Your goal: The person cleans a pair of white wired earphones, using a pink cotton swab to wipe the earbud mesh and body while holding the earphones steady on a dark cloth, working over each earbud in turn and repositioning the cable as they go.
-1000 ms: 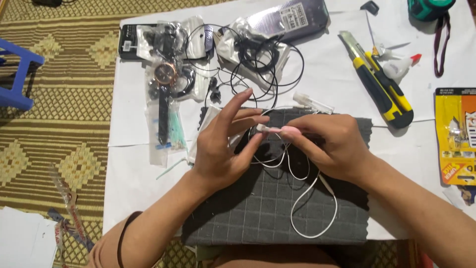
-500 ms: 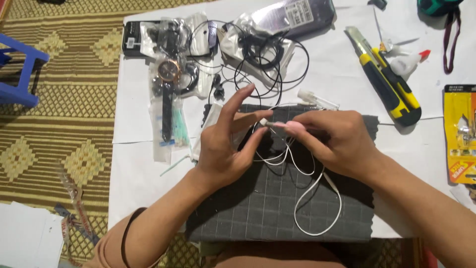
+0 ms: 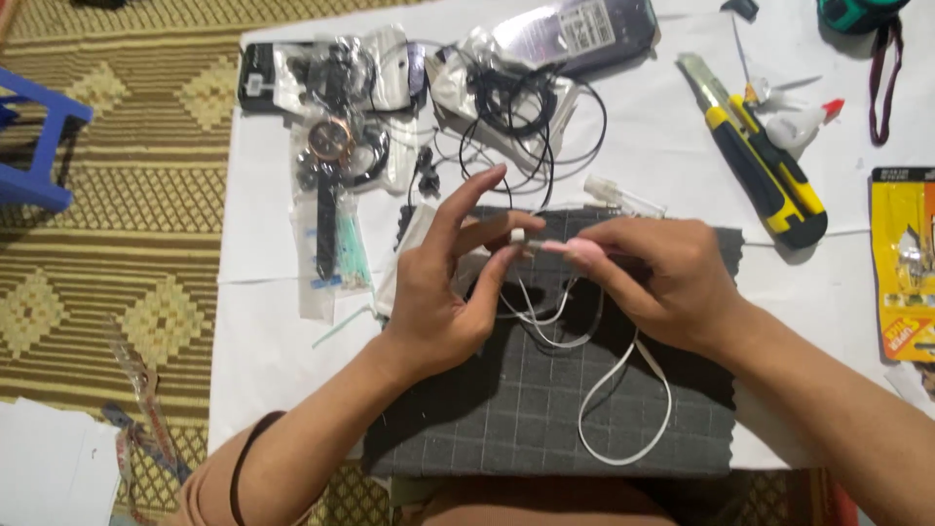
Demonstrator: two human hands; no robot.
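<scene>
both hands meet over the grey grid mat (image 3: pixel 545 409): the left hand (image 3: pixel 443 292) has its grip pinched on the white cable (image 3: pixel 623 390) plug end, the right hand (image 3: pixel 653 282) has its grip clamped on the same cable, whose loop lies on the mat; a yellow utility knife (image 3: pixel 765 166) lies well apart.

Your left hand (image 3: pixel 443 292) and right hand (image 3: pixel 653 282) meet over the far edge of the foam pad (image 3: pixel 545 409), which lies nearest you on the paper sheet (image 3: pixel 273 321). The flat cable (image 3: pixel 623 404) loops from your fingers down onto the pad. Beyond the left hand lies a wristwatch (image 3: pixel 329 166); beyond both hands, a tangle of thin cords (image 3: pixel 531 117). The utility knife (image 3: pixel 760 161) lies beyond your right hand, and a blister pack (image 3: pixel 901 263) sits at the far right.
</scene>
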